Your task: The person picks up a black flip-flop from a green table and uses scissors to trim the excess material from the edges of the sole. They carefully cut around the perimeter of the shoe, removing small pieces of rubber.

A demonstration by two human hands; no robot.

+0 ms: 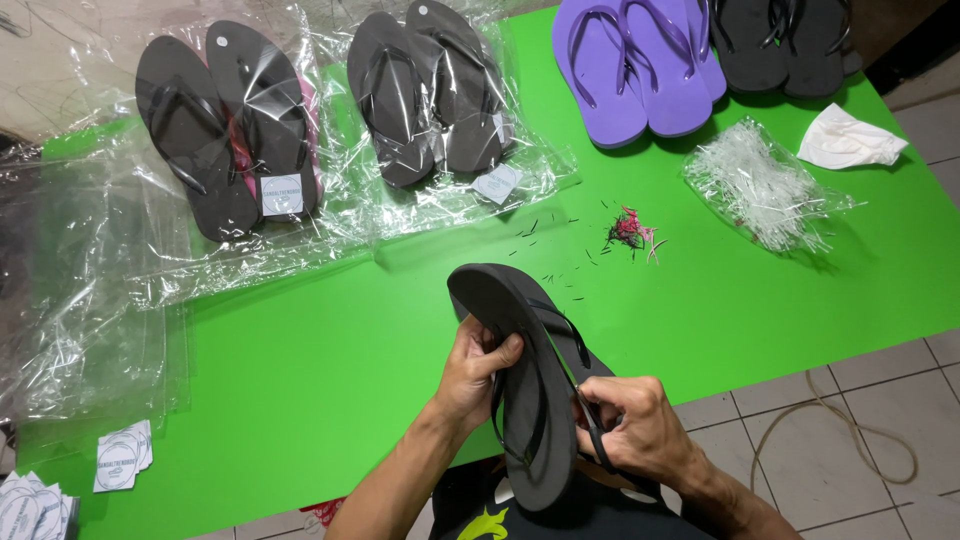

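Holding a pair of black flip-flops (520, 380) pressed sole to sole, up over the near edge of the green table (330, 360), close to the body. Long axis running from the far toe end near top left down to the heel end by the chest, tilted a little left at the top. Left hand (475, 370) on the left side of the pair, at mid-length, fingers clenched around the edge with thumb over the top sole. Right hand (640, 430) on the right side, lower down toward the heel, fingers pinched on a thin black strap (597, 430) or tie beside the pair; cannot tell exactly which. Both hands touching the pair, left nearer the toe, right nearer the heel. Elsewhere: two bagged black pairs (330, 110) in clear plastic bags at the far left, purple flip-flops (640, 60) at the far side, a heap of clear plastic ties (760, 185) at right, small pink and black scraps (628, 232) mid-table, round paper labels (120, 460) near the left corner.
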